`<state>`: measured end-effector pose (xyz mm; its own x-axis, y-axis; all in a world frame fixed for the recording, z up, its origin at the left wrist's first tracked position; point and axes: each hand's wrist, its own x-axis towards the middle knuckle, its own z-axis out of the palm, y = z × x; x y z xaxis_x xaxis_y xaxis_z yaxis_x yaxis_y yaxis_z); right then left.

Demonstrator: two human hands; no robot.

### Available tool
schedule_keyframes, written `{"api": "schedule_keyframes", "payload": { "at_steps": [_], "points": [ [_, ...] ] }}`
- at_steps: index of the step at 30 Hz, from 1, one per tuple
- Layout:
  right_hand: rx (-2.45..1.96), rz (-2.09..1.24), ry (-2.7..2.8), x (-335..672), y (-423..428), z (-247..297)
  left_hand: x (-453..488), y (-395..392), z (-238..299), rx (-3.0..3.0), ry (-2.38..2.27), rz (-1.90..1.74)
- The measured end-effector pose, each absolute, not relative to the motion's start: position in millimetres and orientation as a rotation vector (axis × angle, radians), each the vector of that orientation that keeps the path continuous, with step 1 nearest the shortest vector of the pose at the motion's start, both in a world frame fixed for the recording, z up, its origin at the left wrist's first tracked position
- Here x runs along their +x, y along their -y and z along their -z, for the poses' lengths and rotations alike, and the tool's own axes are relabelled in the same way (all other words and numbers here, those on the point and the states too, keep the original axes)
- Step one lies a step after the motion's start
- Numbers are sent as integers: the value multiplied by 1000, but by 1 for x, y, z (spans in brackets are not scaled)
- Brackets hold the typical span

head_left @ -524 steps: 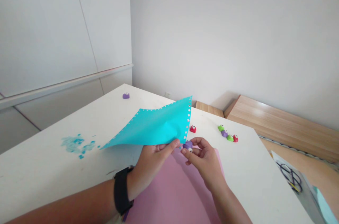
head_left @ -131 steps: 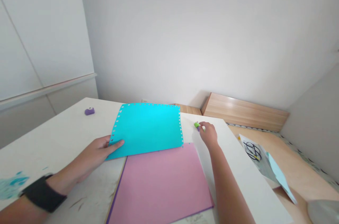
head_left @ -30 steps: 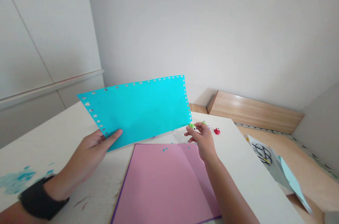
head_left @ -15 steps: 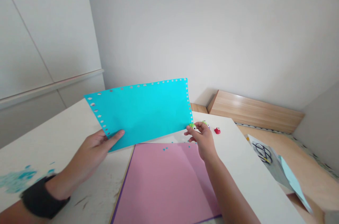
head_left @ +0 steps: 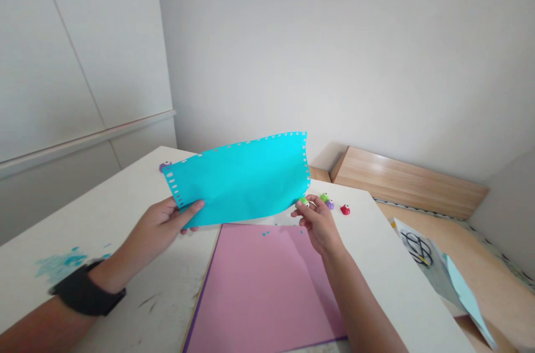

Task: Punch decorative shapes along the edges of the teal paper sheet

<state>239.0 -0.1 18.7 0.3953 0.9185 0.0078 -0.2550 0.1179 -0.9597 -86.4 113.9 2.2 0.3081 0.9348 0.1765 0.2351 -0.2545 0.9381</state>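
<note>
Two bare forearms reach out from the bottom of the frame, converging toward the centre. The left hand (head_left: pixel 165 219) extends palm-down at an angle, its thumb (head_left: pixel 194 205) stretched straight forward in a pinch, the other fingers tucked out of sight beneath. The right hand (head_left: pixel 317 225) rises at the end of a steeply angled right forearm (head_left: pixel 359 300), its fingers (head_left: pixel 307 206) curled inward and pinched together. A clear gap separates the two hands.
</note>
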Motion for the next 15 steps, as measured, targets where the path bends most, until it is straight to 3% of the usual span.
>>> {"api": "schedule_keyframes", "payload": {
  "at_steps": [15],
  "points": [
    [-1029, -1110, 882, 225, 18, -38, -104, -122, -14, 1709, -901, -1071]
  ]
}}
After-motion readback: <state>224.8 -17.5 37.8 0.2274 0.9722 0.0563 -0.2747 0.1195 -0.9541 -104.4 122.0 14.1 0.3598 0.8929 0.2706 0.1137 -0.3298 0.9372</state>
